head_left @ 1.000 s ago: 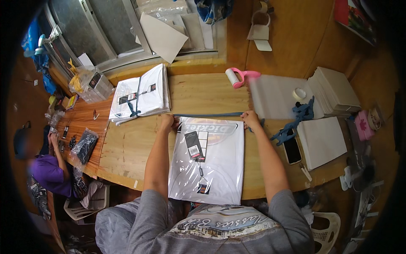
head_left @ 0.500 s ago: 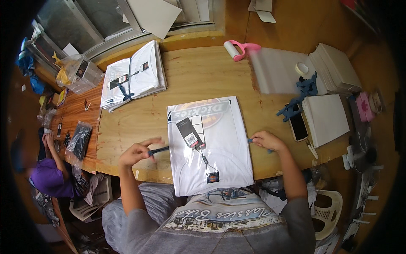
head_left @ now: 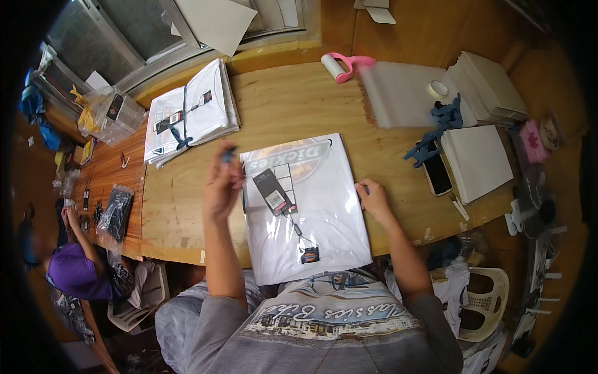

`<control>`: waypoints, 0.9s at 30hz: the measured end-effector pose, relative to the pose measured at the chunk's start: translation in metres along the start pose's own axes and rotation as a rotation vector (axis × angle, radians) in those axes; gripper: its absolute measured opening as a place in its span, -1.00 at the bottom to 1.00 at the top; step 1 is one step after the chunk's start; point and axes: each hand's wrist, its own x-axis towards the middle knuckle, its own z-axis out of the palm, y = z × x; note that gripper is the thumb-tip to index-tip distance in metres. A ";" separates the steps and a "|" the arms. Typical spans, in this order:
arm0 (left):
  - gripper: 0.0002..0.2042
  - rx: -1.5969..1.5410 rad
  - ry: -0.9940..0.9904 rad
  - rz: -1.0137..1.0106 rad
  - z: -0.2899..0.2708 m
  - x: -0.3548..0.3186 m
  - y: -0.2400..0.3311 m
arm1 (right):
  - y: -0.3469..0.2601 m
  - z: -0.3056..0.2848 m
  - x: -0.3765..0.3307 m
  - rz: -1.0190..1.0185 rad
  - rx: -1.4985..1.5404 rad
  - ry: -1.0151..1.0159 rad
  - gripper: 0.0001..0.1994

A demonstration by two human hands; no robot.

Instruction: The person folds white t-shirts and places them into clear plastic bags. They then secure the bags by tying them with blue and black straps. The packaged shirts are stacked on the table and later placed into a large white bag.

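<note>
In front of me lies a folded white T-shirt (head_left: 305,215) in a clear plastic bag, perhaps with more beneath it. A black hang tag (head_left: 271,190) on a cord and a small dark patch (head_left: 309,255) show on top. My left hand (head_left: 222,184), smeared by motion, is raised beside the shirt's left edge, a blue cloth strip (head_left: 228,154) pinched at its fingertips. Against the right edge, my right hand (head_left: 374,196) is closed on a bit of blue strip (head_left: 366,189). Whether both bits join under the shirt is hidden.
A tied stack of bagged white shirts (head_left: 193,115) sits at the back left. To the right are blue strips (head_left: 430,144), a phone (head_left: 438,174), white sheets (head_left: 478,163) and a tape roll (head_left: 438,88). A pink-handled roller (head_left: 341,67) lies behind. Someone in purple (head_left: 78,268) sits at left.
My left hand has lifted and swung inward to the shirt's left edge, carrying its strip end. The right hand has drawn in against the right edge. The view has shifted slightly.
</note>
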 end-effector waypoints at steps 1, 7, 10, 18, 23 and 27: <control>-0.79 0.241 -0.030 -0.053 0.008 0.004 -0.017 | 0.001 0.005 -0.004 0.008 -0.031 0.003 -0.81; -0.79 0.916 -0.486 -0.174 0.088 -0.003 -0.144 | -0.012 0.023 -0.029 0.116 -0.284 0.018 -0.80; -0.82 0.955 -0.413 0.097 0.076 -0.013 -0.170 | -0.016 0.009 -0.031 0.070 -0.248 -0.053 -0.81; -0.87 1.155 -0.510 0.123 0.069 -0.012 -0.177 | -0.061 -0.034 -0.034 -0.119 -0.152 -0.107 -0.89; -0.86 1.074 -0.520 0.024 0.076 -0.006 -0.168 | -0.018 -0.028 -0.010 -0.231 0.132 -0.184 -0.86; -0.93 0.837 -0.427 -0.159 0.061 0.000 -0.176 | 0.000 -0.027 -0.015 -0.210 -0.118 -0.162 -0.87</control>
